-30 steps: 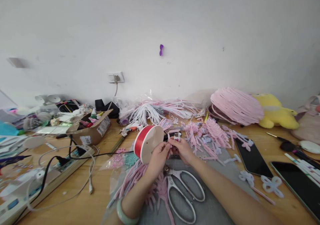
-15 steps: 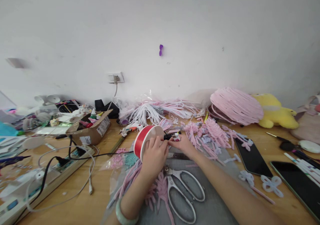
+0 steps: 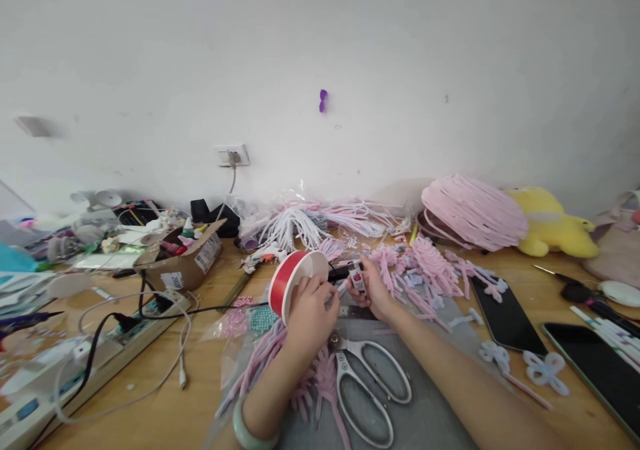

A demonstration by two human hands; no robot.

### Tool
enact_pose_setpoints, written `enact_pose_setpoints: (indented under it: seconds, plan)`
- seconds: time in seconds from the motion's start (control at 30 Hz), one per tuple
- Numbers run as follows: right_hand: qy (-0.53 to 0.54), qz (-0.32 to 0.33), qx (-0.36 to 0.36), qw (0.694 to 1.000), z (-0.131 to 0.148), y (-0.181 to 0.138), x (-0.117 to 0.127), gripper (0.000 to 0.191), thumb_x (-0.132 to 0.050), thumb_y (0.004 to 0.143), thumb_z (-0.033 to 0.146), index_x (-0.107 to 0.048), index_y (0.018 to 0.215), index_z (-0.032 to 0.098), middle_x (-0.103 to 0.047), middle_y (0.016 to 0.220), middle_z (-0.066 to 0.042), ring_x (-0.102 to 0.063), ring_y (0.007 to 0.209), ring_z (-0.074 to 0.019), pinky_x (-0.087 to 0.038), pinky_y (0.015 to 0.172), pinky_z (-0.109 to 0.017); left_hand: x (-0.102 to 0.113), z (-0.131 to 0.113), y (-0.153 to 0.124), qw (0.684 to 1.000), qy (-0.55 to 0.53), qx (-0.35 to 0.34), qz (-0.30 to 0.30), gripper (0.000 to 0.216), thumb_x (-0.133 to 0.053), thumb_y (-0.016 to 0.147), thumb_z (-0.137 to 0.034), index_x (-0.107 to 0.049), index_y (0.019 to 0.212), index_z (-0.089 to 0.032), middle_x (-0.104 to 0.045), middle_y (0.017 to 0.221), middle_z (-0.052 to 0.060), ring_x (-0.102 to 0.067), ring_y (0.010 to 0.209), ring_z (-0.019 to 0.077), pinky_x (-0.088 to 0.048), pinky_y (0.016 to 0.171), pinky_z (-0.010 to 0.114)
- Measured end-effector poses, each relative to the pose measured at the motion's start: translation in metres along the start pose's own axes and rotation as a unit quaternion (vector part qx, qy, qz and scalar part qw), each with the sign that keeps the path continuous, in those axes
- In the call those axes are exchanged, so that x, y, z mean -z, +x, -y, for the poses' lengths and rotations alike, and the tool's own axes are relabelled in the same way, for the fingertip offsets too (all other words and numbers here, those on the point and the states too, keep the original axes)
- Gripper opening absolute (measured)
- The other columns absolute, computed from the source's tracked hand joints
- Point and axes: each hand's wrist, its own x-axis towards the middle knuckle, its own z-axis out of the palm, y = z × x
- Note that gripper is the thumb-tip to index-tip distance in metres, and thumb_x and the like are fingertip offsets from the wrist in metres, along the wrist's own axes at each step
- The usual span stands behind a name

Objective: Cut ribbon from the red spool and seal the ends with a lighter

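Observation:
My left hand (image 3: 315, 303) is closed around the side of a spool of red ribbon (image 3: 289, 278), which stands tilted on its edge. Its thumb and forefinger are bent together near the spool's right side; whether ribbon lies between them is too small to make out. My right hand (image 3: 374, 289) grips a small white lighter (image 3: 357, 278) with a coloured print, held upright just right of the spool. Below both hands lie large grey-handled scissors (image 3: 365, 397), their blades partly hidden. Pink pipe-cleaner pieces (image 3: 325, 383) lie under my left forearm.
Bundles of white pipe cleaners (image 3: 295, 227) lie at the back, with pink pipe-cleaner shapes (image 3: 435, 267) to the right. A phone (image 3: 507, 317) rests farther right. On the left stand a cardboard box (image 3: 180, 263) and a power strip (image 3: 100, 363) with trailing cables. Beads (image 3: 263, 318) sit beside the spool.
My right hand has drawn slightly back from my left and turned the lighter upright, so more of it shows. My left hand keeps the spool in nearly the same place.

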Motion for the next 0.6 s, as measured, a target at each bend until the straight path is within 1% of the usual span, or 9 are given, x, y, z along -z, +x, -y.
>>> enact_pose_setpoints:
  seconds: [0.07,0.1,0.13,0.2,0.27,0.33,0.43,0.5,0.6]
  plan:
    - [0.001,-0.015,-0.037,0.999,-0.002,0.001,0.000,0.061,-0.025,0.073,0.070,-0.039,0.045,0.017,-0.025,0.036,0.005,-0.019,0.028,-0.0036,-0.003,0.033,-0.019,-0.002,-0.001,0.001,0.991,-0.119,0.056,-0.005,0.012,-0.049,0.075,-0.020,-0.055,0.064,-0.019,-0.055,0.075,0.003,-0.047,0.080,0.0195,-0.033,0.074,0.031]
    - [0.000,-0.023,-0.042,0.999,-0.003,0.002,-0.001,0.060,-0.025,0.073,0.069,-0.036,0.043,0.018,-0.023,0.035,0.006,-0.018,0.028,-0.0034,-0.003,0.033,-0.018,-0.004,-0.002,0.001,0.977,-0.190,0.093,-0.001,0.012,-0.050,0.073,-0.022,-0.053,0.062,-0.018,-0.053,0.071,0.002,-0.047,0.076,0.0180,-0.034,0.071,0.029]
    - [0.001,-0.029,-0.044,0.999,-0.004,0.003,-0.001,0.060,-0.026,0.073,0.069,-0.034,0.042,0.018,-0.022,0.034,0.007,-0.017,0.028,-0.0033,-0.003,0.033,-0.018,-0.006,-0.002,0.001,0.954,-0.266,0.136,0.007,0.014,-0.051,0.072,-0.024,-0.051,0.060,-0.018,-0.051,0.067,0.000,-0.046,0.071,0.0162,-0.034,0.068,0.027]
    - [0.009,-0.035,-0.056,0.998,-0.007,0.003,-0.003,0.059,-0.026,0.072,0.068,-0.033,0.042,0.018,-0.021,0.034,0.007,-0.016,0.028,-0.0035,-0.003,0.032,-0.017,-0.010,-0.004,0.001,0.885,-0.411,0.218,0.034,0.018,-0.052,0.070,-0.030,-0.048,0.057,-0.018,-0.045,0.058,-0.003,-0.042,0.059,0.0124,-0.032,0.059,0.024]
    - [0.018,-0.032,-0.074,0.997,-0.010,0.003,-0.005,0.058,-0.026,0.072,0.068,-0.032,0.043,0.019,-0.021,0.033,0.007,-0.014,0.029,-0.0037,-0.003,0.032,-0.017,-0.014,-0.004,0.002,0.810,-0.514,0.277,0.051,0.021,-0.053,0.067,-0.033,-0.047,0.055,-0.018,-0.040,0.053,-0.005,-0.036,0.052,0.0099,-0.029,0.054,0.023]
    - [0.018,-0.024,-0.080,0.996,-0.013,0.003,-0.008,0.057,-0.026,0.073,0.065,-0.033,0.042,0.019,-0.021,0.034,0.007,-0.013,0.029,-0.0037,-0.003,0.033,-0.018,-0.017,-0.005,0.002,0.754,-0.573,0.318,0.048,0.020,-0.056,0.063,-0.033,-0.048,0.054,-0.017,-0.040,0.053,-0.005,-0.035,0.052,0.0089,-0.028,0.051,0.022]
    - [0.001,-0.045,-0.061,0.997,-0.018,0.005,-0.013,0.055,-0.028,0.074,0.062,-0.035,0.040,0.019,-0.021,0.034,0.006,-0.013,0.029,-0.0043,-0.003,0.035,-0.020,-0.018,-0.006,0.002,0.692,-0.619,0.367,0.048,0.018,-0.060,0.057,-0.031,-0.049,0.054,-0.016,-0.043,0.055,-0.004,-0.038,0.053,0.0084,-0.029,0.050,0.022]
    - [-0.003,-0.063,-0.050,0.997,-0.022,0.006,-0.015,0.053,-0.029,0.074,0.060,-0.035,0.040,0.020,-0.022,0.033,0.005,-0.014,0.030,-0.0052,-0.005,0.035,-0.021,-0.018,-0.008,0.002,0.671,-0.631,0.385,0.057,0.018,-0.061,0.055,-0.030,-0.051,0.055,-0.015,-0.044,0.055,-0.004,-0.040,0.052,0.0078,-0.029,0.050,0.021]
    - [0.001,-0.073,-0.039,0.997,-0.026,0.010,-0.016,0.050,-0.031,0.073,0.058,-0.036,0.041,0.021,-0.026,0.033,0.004,-0.016,0.030,-0.0059,-0.007,0.036,-0.021,-0.019,-0.011,0.001,0.655,-0.641,0.394,0.071,0.017,-0.062,0.055,-0.029,-0.053,0.055,-0.015,-0.045,0.054,-0.004,-0.041,0.051,0.0072,-0.029,0.048,0.021]
